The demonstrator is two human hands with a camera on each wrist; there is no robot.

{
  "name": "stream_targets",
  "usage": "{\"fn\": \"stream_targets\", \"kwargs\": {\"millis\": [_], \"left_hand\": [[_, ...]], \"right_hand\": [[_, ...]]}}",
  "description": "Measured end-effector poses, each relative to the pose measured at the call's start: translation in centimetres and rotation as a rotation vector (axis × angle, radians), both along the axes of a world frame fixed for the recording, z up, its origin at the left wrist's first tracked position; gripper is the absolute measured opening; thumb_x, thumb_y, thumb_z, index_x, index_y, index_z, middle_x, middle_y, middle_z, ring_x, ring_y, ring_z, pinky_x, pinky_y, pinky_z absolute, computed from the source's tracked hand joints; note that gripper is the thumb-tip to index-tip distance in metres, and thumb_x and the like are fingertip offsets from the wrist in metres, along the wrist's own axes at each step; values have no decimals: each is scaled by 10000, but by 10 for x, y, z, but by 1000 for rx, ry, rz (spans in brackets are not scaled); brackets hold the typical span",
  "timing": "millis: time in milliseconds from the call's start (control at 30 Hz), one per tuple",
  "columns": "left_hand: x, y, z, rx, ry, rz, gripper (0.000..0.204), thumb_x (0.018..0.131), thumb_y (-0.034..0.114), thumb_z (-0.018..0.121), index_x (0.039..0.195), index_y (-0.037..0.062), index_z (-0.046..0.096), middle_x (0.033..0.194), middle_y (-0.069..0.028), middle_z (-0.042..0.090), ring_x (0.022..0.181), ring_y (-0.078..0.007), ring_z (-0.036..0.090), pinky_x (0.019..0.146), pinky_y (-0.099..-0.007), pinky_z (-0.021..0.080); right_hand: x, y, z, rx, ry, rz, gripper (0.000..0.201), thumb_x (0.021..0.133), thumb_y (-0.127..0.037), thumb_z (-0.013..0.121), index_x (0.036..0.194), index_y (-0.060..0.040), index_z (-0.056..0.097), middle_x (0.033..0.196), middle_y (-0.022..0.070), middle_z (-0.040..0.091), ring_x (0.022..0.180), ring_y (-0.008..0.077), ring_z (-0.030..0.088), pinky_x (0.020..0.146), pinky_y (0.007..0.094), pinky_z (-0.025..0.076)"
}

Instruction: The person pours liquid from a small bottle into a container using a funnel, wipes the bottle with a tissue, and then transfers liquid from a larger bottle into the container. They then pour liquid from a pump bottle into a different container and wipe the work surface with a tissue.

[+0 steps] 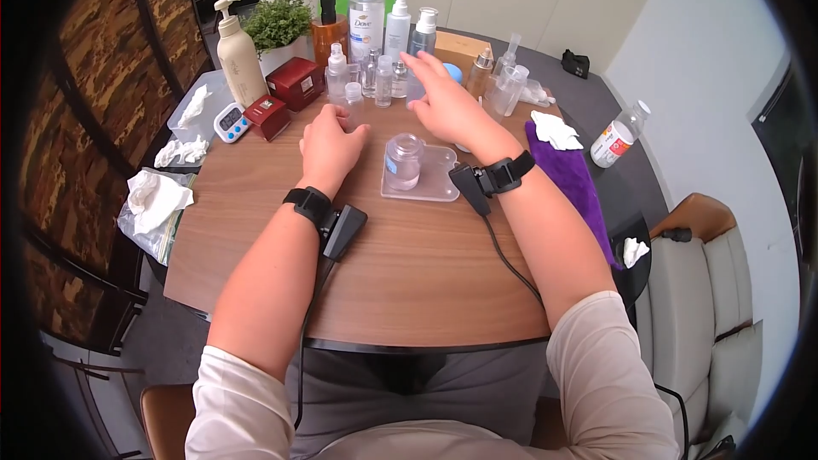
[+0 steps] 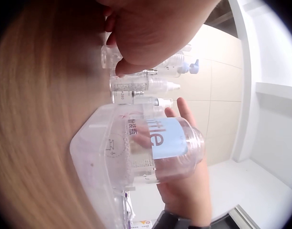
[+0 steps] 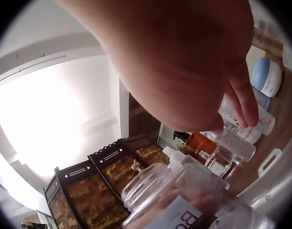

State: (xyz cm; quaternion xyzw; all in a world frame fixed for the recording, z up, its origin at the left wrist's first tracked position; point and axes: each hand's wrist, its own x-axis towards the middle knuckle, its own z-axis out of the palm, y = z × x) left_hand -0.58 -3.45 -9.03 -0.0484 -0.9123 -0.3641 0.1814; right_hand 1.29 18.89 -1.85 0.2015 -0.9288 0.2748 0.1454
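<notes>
On a clear plastic tray [image 1: 439, 191] stands a wide-mouthed clear bottle [image 1: 403, 172] with a blue label, uncapped. My left hand [image 1: 331, 149] is low over the tabletop, fingers loosely bent, beside a small clear bottle [image 1: 354, 106]; whether they touch cannot be told. In the left wrist view that small bottle [image 2: 108, 57] shows behind the thumb of the hand [image 2: 158, 31]. My right hand [image 1: 452, 106] is raised, fingers extended, near the row of bottles and behind the tray. The right wrist view shows its fingers [image 3: 244, 98] in front of clear bottles, contact unclear.
Pump bottles [image 1: 366, 25], a plant [image 1: 277, 21] and red boxes [image 1: 296, 83] line the back. A timer [image 1: 231, 123] and crumpled tissues [image 1: 158, 200] lie left. On the right are a purple cloth [image 1: 567, 179], a labelled bottle [image 1: 615, 140] and several clear containers [image 1: 509, 89].
</notes>
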Motion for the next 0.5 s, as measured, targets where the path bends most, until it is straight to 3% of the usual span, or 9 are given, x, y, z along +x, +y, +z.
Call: {"fn": "stream_targets", "kwargs": {"millis": [33,67,133,267,333,500], "left_hand": [[0,0,0,2,1,2,522,849,375,847,1207,45,659,1125,-145,768,1088,-308,729,955,-422,542],[1,1,1,10,15,13,548,831,376,865,1202,35,649,1142,-153,749,1097,-313,717,954,-423,541],[5,2,2,20,29,28,574,814,377,883,1197,26,639,1159,-160,731,1105,-318,705,953,-423,539],[10,3,6,31,68,42,614,779,375,920,1165,9,613,1147,-172,687,1091,-325,678,939,-424,540],[8,4,3,38,84,28,623,776,379,926,1160,7,606,1134,-174,679,1079,-325,673,936,-425,540],[-3,3,-5,86,56,-1,746,782,429,923,1276,-15,582,1189,-194,674,1120,-319,672,984,-422,536]], "right_hand": [[0,-1,1,10,42,-28,788,984,-42,655,1677,-155,298,1746,286,147,1126,340,717,1029,420,543],[1,-3,4,12,42,-26,788,984,-42,655,1677,-155,298,1746,286,147,1126,340,717,1029,420,543],[3,-7,12,-22,-115,-123,756,973,-69,661,1650,-87,326,1696,381,138,1478,494,425,1181,474,448],[-11,1,-6,60,-99,-81,735,975,-96,668,1637,-60,351,1679,418,128,1476,505,420,1182,468,445],[-16,1,-14,99,-36,-101,739,977,-73,662,1648,-59,353,1725,351,121,1152,368,713,1058,418,528],[-15,2,-15,17,-86,-87,784,967,-68,644,1670,-59,296,1733,333,122,1148,403,708,1073,425,523]]}}
